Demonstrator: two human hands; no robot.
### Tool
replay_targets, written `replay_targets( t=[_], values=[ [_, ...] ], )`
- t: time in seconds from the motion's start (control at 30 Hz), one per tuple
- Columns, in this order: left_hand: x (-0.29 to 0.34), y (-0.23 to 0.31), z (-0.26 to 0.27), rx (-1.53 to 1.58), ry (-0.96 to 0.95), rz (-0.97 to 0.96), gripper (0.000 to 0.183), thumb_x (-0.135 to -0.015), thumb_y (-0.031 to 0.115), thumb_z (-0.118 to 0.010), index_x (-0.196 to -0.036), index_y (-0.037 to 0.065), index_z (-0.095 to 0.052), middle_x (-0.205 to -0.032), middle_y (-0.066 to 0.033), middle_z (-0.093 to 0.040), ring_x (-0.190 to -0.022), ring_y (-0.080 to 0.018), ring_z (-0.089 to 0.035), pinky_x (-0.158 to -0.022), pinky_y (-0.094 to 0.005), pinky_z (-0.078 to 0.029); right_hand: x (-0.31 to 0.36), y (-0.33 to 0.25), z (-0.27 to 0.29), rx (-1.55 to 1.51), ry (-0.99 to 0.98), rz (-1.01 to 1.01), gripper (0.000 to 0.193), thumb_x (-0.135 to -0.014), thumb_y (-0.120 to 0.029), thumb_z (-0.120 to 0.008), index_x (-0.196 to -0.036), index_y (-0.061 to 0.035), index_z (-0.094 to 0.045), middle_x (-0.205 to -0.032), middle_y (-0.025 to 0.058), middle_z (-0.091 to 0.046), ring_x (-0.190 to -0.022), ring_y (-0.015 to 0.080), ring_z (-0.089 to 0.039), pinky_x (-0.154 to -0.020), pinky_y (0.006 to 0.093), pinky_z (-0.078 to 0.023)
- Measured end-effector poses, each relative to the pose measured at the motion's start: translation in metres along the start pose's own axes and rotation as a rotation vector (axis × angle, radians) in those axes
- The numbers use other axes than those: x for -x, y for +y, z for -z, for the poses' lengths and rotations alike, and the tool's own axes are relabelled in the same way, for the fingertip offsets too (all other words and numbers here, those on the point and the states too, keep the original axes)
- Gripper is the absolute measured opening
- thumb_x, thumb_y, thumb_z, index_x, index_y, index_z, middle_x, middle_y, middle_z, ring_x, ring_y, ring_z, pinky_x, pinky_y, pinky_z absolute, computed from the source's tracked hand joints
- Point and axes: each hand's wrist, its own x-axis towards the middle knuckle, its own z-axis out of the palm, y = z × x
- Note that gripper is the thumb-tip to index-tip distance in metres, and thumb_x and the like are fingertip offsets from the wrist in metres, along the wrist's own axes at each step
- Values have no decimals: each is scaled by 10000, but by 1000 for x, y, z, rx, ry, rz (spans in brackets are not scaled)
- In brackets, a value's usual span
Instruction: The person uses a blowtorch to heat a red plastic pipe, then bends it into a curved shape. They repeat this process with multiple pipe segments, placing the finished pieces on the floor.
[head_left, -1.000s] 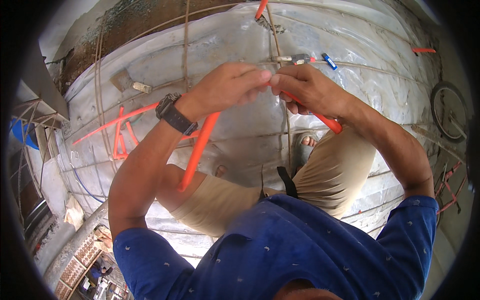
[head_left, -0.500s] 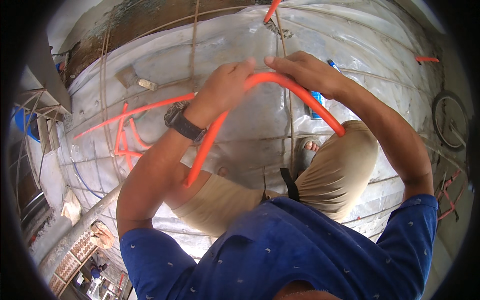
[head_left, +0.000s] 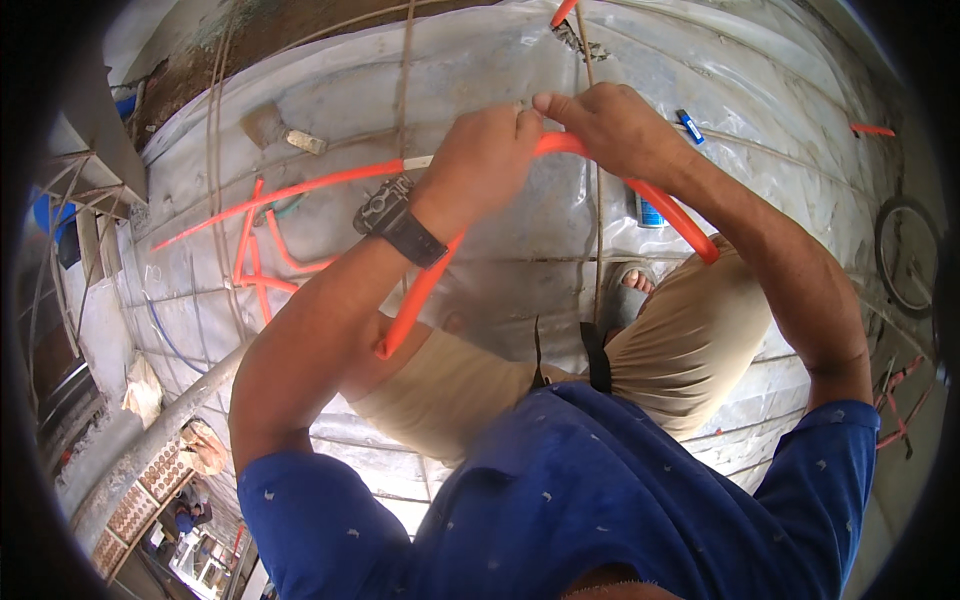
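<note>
An orange plastic pipe, bent into an arch, spans between my two hands above my lap. My left hand is closed round the left side of the bend, its thumb on top. Wrapped over the right side of the bend is my right hand, its thumb reaching toward the left one. The thumbs nearly meet at the crown. One pipe end is by my left knee and the other by my right knee. A black watch is on my left wrist. My curled fingers are partly hidden.
Several loose orange pipe pieces lie to the left on clear plastic sheeting crossed by thin rods. A blue can and a small blue item are right of the pipe. A bicycle wheel stands at the far right.
My right hand has closed more fully over the pipe. Both hands and the pipe have shifted slightly right in view, as has the background. More of the small blue item shows now.
</note>
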Motion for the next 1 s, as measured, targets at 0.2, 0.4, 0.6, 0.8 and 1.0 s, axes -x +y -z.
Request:
replay_targets(
  t=[0.2,0.4,0.6,0.8,1.0],
  values=[
    [-2,4,1,-46,-12,21,518,-1132,383,-499,-942,-58,-692,-876,-267,-713,-822,-475,-693,-770,-557,-544,-7,-2,3,-88,-63,-156,782,-1103,-646,-585,-773,50,-719,-650,134,-623,-631,245,-590,-660,456,-499],
    [-10,8,26,486,-304,508,635,-1136,618,-551,-1038,21,-746,-741,13,-527,-612,-99,-508,-545,-293,-427,31,16,36,-621,-413,-378,571,-1135,-567,-589,-1022,-30,-748,-783,34,-658,-643,139,-614,-620,329,-507],
    [-15,9,37,581,-306,429,553,-1147,552,-587,-1098,23,-741,-778,55,-496,-620,-52,-456,-555,-252,-396,53,34,47,-555,-424,-308,482,-1109,-514,-641,-1120,-38,-718,-782,0,-612,-645,103,-571,-562,296,-455],
    [-12,15,58,555,-230,428,475,-1156,496,-598,-1113,45,-739,-826,54,-557,-661,-41,-472,-566,-242,-392,40,7,51,-548,-311,-181,452,-1146,-478,-634,-1098,-36,-714,-713,-45,-455,-583,70,-402,-518,285,-329],
    [-12,17,78,579,-179,379,449,-1150,479,-620,-1104,51,-749,-852,53,-603,-685,-40,-460,-593,-235,-389,24,-19,62,-475,-283,-171,461,-1131,-482,-650,-1073,-29,-716,-725,-33,-502,-568,67,-432,-508,275,-337]
  ],
)
